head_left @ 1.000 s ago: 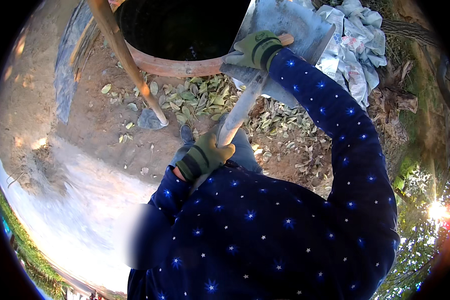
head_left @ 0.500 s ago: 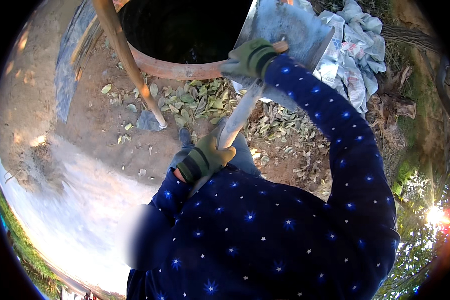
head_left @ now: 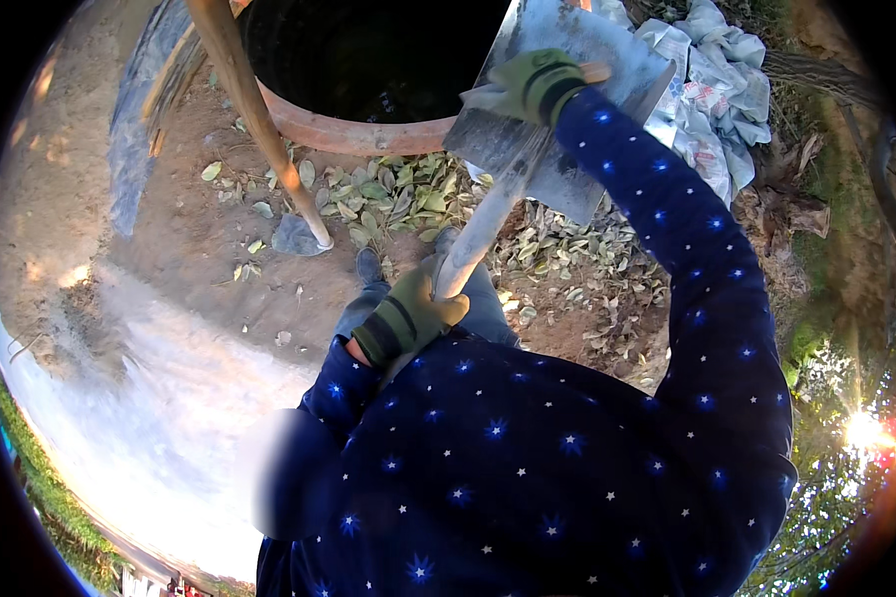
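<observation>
A long shovel lies slanted before me, its round wooden handle (head_left: pixel 480 227) running up to a broad, flat, grey metal blade (head_left: pixel 538 179). My left hand (head_left: pixel 408 313), in a green glove with dark stripes, is closed around the handle close to my body. Over the blade, my right hand (head_left: pixel 538 85), gloved alike, is closed on a short wooden-handled tool (head_left: pixel 595 73). Only the handle's end shows plainly; the glove hides the rest. The blade's left side overlaps the reddish rim (head_left: pixel 368 137) of a large round opening with a dark inside.
At the left, a wooden pole (head_left: pixel 259 124) slants down to a small metal blade (head_left: pixel 297 237) on the soil. Leaves (head_left: pixel 398 194) litter the ground below the rim. Crumpled whitish sacks (head_left: pixel 712 90) lie at the right, near a tree root (head_left: pixel 791 211).
My right hand has moved up and slightly right across the shovel blade with the tool. The blade has shifted a little. My left hand keeps its hold on the handle.
</observation>
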`<move>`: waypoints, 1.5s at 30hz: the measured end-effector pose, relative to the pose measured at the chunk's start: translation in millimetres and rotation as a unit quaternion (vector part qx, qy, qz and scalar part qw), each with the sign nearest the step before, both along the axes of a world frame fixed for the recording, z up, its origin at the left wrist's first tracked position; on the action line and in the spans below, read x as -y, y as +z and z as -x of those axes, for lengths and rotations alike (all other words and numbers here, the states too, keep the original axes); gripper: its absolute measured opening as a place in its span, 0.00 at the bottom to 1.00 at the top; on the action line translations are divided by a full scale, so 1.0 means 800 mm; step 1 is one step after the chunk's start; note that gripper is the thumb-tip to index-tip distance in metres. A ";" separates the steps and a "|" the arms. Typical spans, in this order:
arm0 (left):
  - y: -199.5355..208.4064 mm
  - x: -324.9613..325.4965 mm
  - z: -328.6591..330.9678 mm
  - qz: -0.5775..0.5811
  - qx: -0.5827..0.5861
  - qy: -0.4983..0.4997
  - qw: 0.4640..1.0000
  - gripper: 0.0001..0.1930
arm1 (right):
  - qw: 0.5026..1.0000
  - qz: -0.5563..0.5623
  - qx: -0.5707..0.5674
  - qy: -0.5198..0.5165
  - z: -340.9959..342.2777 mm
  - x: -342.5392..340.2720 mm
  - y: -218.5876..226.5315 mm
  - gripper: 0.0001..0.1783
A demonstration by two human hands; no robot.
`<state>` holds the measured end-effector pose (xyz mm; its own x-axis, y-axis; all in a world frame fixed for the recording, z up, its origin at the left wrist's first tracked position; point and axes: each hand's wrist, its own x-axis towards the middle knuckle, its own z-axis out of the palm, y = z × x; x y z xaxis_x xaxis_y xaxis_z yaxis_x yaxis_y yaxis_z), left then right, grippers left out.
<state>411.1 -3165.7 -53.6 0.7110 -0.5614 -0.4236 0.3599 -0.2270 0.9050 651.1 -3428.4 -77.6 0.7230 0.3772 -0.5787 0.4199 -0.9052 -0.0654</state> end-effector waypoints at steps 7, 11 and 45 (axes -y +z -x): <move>-0.004 -0.013 -0.013 -0.120 -0.061 -0.149 0.980 0.25 | 0.993 0.088 0.012 0.071 0.055 -0.091 0.046 0.38; 0.008 -0.020 -0.008 -0.130 -0.033 0.013 0.991 0.24 | 0.985 -0.029 0.071 -0.152 0.042 -0.030 0.119 0.30; -0.016 -0.101 0.002 -0.006 -0.238 0.065 0.969 0.11 | 0.739 -0.462 0.215 -0.441 0.233 -0.133 -0.033 0.16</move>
